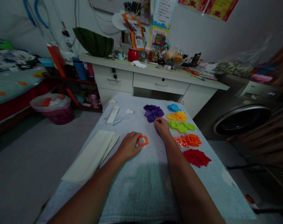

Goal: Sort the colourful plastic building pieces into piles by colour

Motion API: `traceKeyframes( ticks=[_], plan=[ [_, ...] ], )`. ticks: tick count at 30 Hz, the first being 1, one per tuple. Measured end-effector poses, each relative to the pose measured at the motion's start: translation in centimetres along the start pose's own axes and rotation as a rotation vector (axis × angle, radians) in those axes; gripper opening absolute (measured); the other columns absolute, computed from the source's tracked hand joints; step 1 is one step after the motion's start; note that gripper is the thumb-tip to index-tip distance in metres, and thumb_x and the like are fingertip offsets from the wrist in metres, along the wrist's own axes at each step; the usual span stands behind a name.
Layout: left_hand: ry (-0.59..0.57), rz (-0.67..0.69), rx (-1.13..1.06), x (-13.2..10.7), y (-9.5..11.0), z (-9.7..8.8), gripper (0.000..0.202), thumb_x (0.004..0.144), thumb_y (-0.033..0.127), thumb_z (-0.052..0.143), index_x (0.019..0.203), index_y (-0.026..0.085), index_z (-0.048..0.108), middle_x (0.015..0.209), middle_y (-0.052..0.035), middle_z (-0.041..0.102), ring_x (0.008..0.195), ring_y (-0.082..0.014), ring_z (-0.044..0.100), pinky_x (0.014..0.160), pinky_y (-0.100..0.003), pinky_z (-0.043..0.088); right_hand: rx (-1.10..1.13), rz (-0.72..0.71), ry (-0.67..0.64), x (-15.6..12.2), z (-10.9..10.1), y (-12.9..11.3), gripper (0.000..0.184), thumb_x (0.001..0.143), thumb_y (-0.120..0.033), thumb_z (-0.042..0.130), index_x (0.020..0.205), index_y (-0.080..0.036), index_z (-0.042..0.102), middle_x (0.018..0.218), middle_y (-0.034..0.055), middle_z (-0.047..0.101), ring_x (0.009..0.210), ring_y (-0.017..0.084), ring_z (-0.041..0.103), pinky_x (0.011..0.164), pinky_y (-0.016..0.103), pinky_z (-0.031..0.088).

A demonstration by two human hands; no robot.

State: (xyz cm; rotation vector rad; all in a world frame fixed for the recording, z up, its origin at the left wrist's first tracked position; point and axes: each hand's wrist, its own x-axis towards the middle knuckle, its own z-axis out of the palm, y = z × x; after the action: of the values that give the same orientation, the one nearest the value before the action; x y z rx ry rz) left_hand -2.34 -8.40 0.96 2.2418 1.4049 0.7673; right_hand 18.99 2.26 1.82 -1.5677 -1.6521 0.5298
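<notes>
My left hand (131, 144) grips an orange toy gear (145, 140) with an open centre, just above the cloth. My right hand (162, 127) is closed at the near edge of a heap of purple gears (153, 111); what its fingers pinch, if anything, is hidden. To its right run separate piles of blue gears (174, 107), yellow gears (178, 116), green gears (181, 126), orange gears (193, 140) and red gears (197, 157).
A pale cloth (141, 193) covers the table. On its left lie a folded cream cloth (91, 155), a white power strip (113, 115) and a cable. Beyond stands a cluttered white desk (113, 81); a washing machine (239, 121) is at right, a pink basket (55, 112) at left.
</notes>
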Motion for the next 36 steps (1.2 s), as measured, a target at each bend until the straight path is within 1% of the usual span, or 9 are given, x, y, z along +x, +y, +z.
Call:
traceKeyframes(
  ticks=[3,5,8,12,16,20,25,30,36],
  plan=[
    [0.006,-0.019,-0.009,0.0,-0.1,0.0,0.047,0.072,0.016,0.061,0.119,0.019,0.056,0.117,-0.0092,0.061,0.108,-0.0249,0.055,0.097,-0.04,0.043,0.014,-0.058,-0.439,-0.9,-0.8,-1.6,0.01,0.074,-0.024,0.06,0.076,-0.016,0.066,0.064,-0.0031,0.06,0.059,0.011,0.052,0.056,0.021,0.037],
    [0.011,-0.03,-0.012,0.0,-0.1,-0.1,0.05,0.071,0.013,0.06,0.12,0.019,0.056,0.117,-0.0096,0.06,0.11,-0.0251,0.055,0.098,-0.04,0.043,-0.015,-0.089,-0.68,-1.3,-1.1,-2.7,0.01,0.074,-0.024,0.063,0.076,-0.015,0.067,0.062,-0.0044,0.058,0.057,0.009,0.05,0.054,0.02,0.035],
    [0.013,-0.046,-0.011,0.0,0.0,-0.2,0.049,0.071,0.013,0.06,0.119,0.02,0.056,0.116,-0.0085,0.061,0.109,-0.0249,0.056,0.098,-0.04,0.044,-0.111,-0.113,-0.825,-2.0,-1.2,-4.4,0.009,0.073,-0.022,0.068,0.079,-0.016,0.067,0.064,-0.0052,0.058,0.058,0.008,0.049,0.054,0.019,0.034],
    [0.015,-0.057,-0.018,0.0,-0.1,-0.2,0.049,0.072,0.013,0.06,0.12,0.02,0.055,0.117,-0.0083,0.062,0.11,-0.0249,0.056,0.097,-0.04,0.045,-0.289,-0.158,-0.78,-2.7,-0.7,-5.8,0.011,0.068,-0.014,0.072,0.077,-0.017,0.066,0.067,-0.0054,0.057,0.06,0.008,0.048,0.055,0.019,0.032],
    [0.027,-0.05,-0.034,0.0,-0.3,0.0,0.048,0.073,0.013,0.06,0.12,0.018,0.056,0.118,-0.01,0.061,0.111,-0.0254,0.055,0.1,-0.041,0.044,-0.336,-0.169,-0.728,-2.8,-0.5,-5.7,0.007,0.07,-0.012,0.067,0.073,-0.017,0.063,0.068,-0.0044,0.058,0.064,0.009,0.049,0.056,0.02,0.033],
    [0.056,-0.05,-0.065,0.1,-0.7,0.3,0.049,0.074,0.014,0.059,0.123,0.016,0.054,0.121,-0.0115,0.059,0.113,-0.0255,0.055,0.102,-0.042,0.044,-0.248,-0.139,-0.696,-2.4,-0.6,-4.8,0.007,0.072,-0.016,0.068,0.074,-0.016,0.062,0.067,-0.0046,0.058,0.063,0.009,0.05,0.056,0.02,0.033],
    [0.063,-0.056,-0.082,0.1,-1.0,0.5,0.053,0.075,0.018,0.06,0.127,0.018,0.051,0.125,-0.0111,0.057,0.116,-0.026,0.055,0.1,-0.043,0.046,0.025,-0.028,-0.715,-2.0,-1.5,-4.3,0.008,0.073,-0.018,0.065,0.078,-0.016,0.06,0.062,-0.0058,0.057,0.056,0.008,0.051,0.053,0.02,0.035],
    [0.047,-0.064,-0.065,0.0,-1.1,0.5,0.052,0.077,0.021,0.059,0.128,0.018,0.051,0.123,-0.0117,0.057,0.111,-0.0261,0.057,0.095,-0.042,0.048,0.209,-0.01,-0.556,-1.5,-5.5,-4.0,0.009,0.073,-0.022,0.063,0.077,-0.018,0.056,0.06,-0.0058,0.055,0.053,0.008,0.05,0.051,0.019,0.038],
    [0.049,-0.052,-0.048,0.0,-1.0,0.5,0.05,0.077,0.023,0.059,0.126,0.018,0.053,0.119,-0.011,0.059,0.107,-0.0256,0.058,0.093,-0.042,0.049,0.097,0.087,-0.321,-2.0,-12.7,-0.7,0.007,0.072,-0.024,0.06,0.075,-0.018,0.057,0.06,-0.0034,0.057,0.053,0.01,0.05,0.051,0.02,0.039]
  ],
)
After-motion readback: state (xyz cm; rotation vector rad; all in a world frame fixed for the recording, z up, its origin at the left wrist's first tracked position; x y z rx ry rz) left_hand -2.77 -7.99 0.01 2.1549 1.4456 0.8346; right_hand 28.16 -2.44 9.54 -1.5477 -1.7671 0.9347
